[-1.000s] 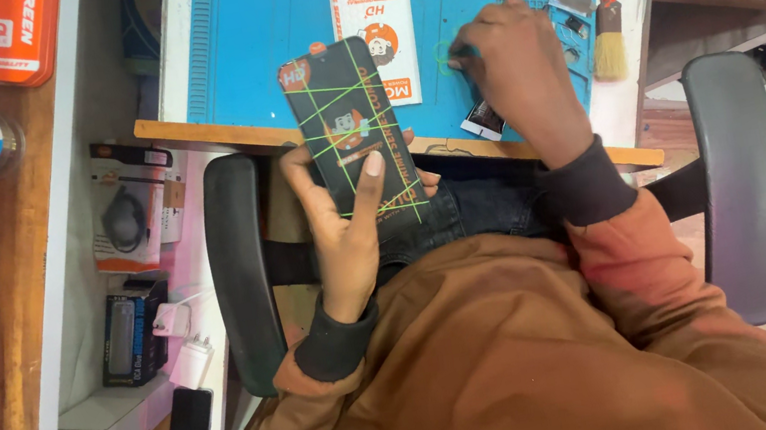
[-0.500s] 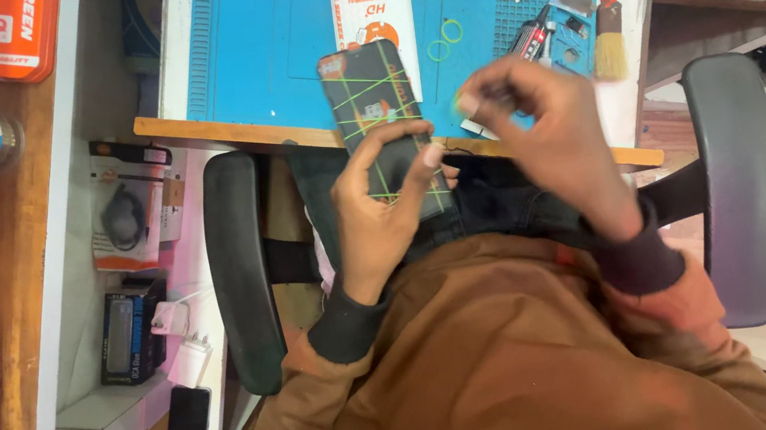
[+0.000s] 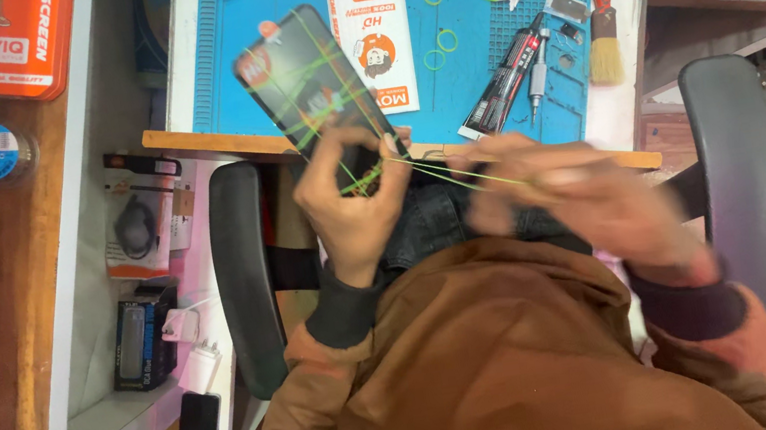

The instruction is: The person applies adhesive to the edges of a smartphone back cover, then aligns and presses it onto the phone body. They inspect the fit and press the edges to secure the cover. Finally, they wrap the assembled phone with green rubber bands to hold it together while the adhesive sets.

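While the blue mat (image 3: 257, 52) holds loose green bands (image 3: 446, 39), a tube (image 3: 505, 85) and a brush (image 3: 605, 30), the left hand (image 3: 351, 205) grips a band-wrapped phone (image 3: 309, 90) above the lap; the blurred right hand (image 3: 573, 202) pinches a stretched band (image 3: 459, 178).

Open room: the bare stretch of blue mat (image 3: 231, 76) left of the white packet (image 3: 373, 34), and the gap over the lap between both chair armrests. Left armrest (image 3: 245, 276) and right armrest (image 3: 737, 182) box in the sides. Left hand (image 3: 351, 205) holds the phone (image 3: 309, 90) tilted over the table edge (image 3: 200, 143), blocking that way in. Green band (image 3: 459, 178) stretches taut from phone to right hand (image 3: 573, 197), barring passage between them. Right side of the mat is crowded: glue tube (image 3: 505, 85), brush (image 3: 603, 30), loose green rings (image 3: 443, 39).
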